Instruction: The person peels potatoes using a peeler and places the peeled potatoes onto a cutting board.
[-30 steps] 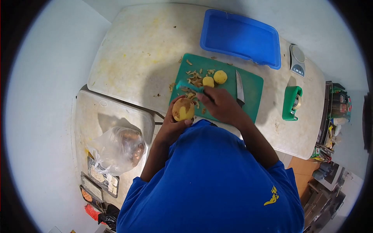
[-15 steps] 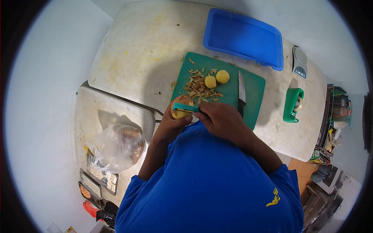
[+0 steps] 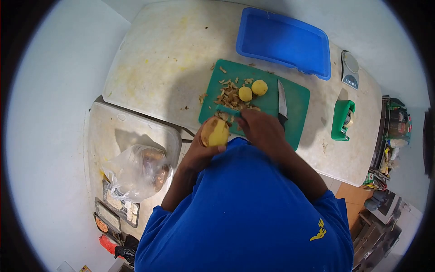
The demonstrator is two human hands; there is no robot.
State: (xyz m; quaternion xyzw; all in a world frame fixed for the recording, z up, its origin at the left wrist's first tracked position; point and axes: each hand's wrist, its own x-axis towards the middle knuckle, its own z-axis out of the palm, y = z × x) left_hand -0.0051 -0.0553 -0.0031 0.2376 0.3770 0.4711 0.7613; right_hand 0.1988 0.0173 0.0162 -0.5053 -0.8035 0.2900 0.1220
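My left hand (image 3: 198, 152) is wrapped round a partly peeled potato (image 3: 215, 132), with brown skin on its left side and yellow flesh on the right. Just above the potato, my right hand (image 3: 260, 128) grips a green peeler (image 3: 228, 110), whose head is a little blurred. Beneath lies a green cutting board (image 3: 297, 104) with a heap of brown peelings (image 3: 229, 96). Two peeled yellow potatoes, one (image 3: 245, 94) beside the other (image 3: 259, 87), touch the heap's right side. A knife (image 3: 282, 99) lies to their right, its dark handle partly behind my right hand.
Behind the board is a blue tray (image 3: 283, 43). At the right stand a kitchen scale (image 3: 350, 70) and a green tape dispenser (image 3: 343, 120). On a lower-left table (image 3: 104, 131) are a clear plastic bag (image 3: 140, 172) and several dark trays (image 3: 108, 216).
The peeler has moved off the potato, up toward the peelings, with my right hand. The potato now shows a larger yellow peeled area than before.
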